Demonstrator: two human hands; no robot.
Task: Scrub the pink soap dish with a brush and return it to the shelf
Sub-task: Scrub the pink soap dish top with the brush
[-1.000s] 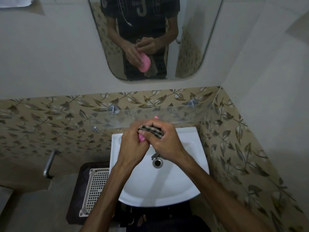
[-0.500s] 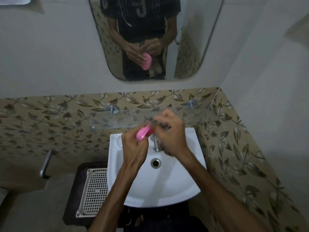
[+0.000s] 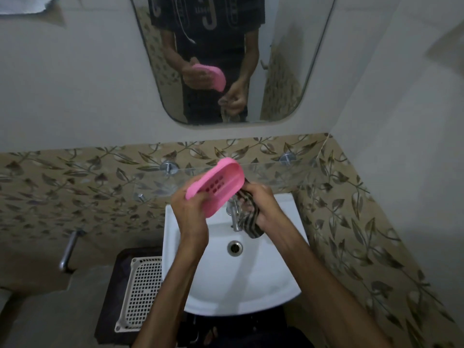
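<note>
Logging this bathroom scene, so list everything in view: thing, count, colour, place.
soap dish: one, pink, slotted base, tilted above the sink's back edge, in the left grip
cloth: one, dark and light striped, hanging over the tap, in the right grip
sink: one, white, centre, below the hands
tap: one, chrome, at the sink's back
drain: one, metal, middle of the basin
glass shelf: one, clear, on the tiled wall above the sink
mirror: one, above the shelf
basket: one, white, perforated, left of the sink
wall handle: one, chrome, far left
left hand: holds the soap dish
right hand: grips the cloth
</note>
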